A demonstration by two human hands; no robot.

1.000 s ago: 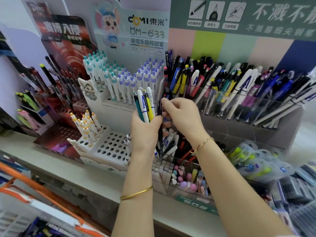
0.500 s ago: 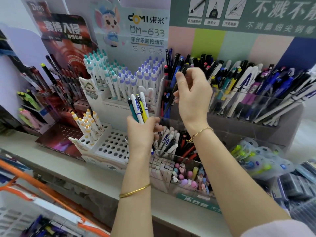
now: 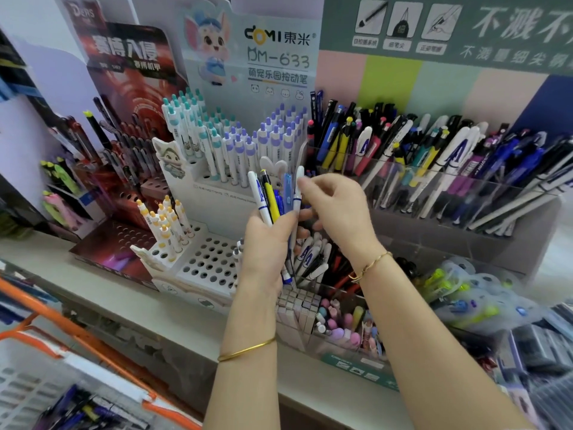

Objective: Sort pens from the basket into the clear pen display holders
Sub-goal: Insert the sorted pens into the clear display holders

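Left hand: fingers curled round a bunch of pens, fanned upright so each shows. Right hand: fingers pinch one white pen, probably bound for the clear holder at the back edge of the shelf.

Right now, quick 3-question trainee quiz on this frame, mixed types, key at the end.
1. True or false: the left hand grips a bunch of pens, tips down.
2. Pick one. The right hand pinches: A) a white pen at the bunch's right edge; B) a teal-capped pen in the white stand; C) a pink eraser.
3. Fill in: the rim of the basket at lower left is ___.
Key: 1 true; 2 A; 3 orange.
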